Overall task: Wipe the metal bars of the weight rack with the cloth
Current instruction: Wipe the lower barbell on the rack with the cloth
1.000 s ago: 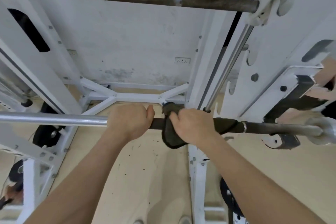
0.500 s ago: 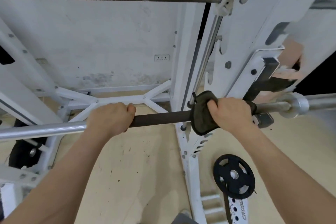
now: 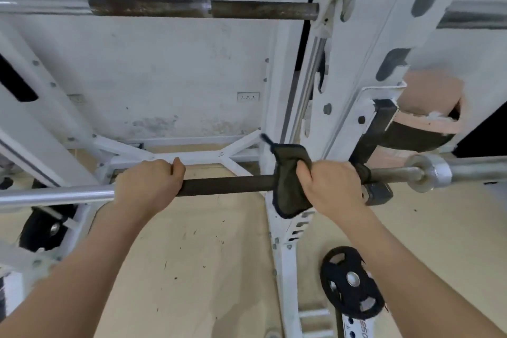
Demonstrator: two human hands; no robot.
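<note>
Gripping the lower bar (image 3: pixel 227 182) with both hands, and this is where it could get awkward. The right hand (image 3: pixel 329 186) is clenched around the dark cloth (image 3: pixel 288 173), which wraps the bar just beside the white upright (image 3: pixel 277 107) of the rack. The left hand (image 3: pixel 149 182) is closed bare on the bar, well apart from the cloth, steadying it. The risk, as I read it: the right hand sits close to the hook and collar (image 3: pixel 428 173), so a hard push outward could jam knuckles against steel. The bar could also roll under the left grip, and the loose lower flap of cloth could snag on the upright's notches. The rusty upper bar (image 3: pixel 203 8) looks untouched.
</note>
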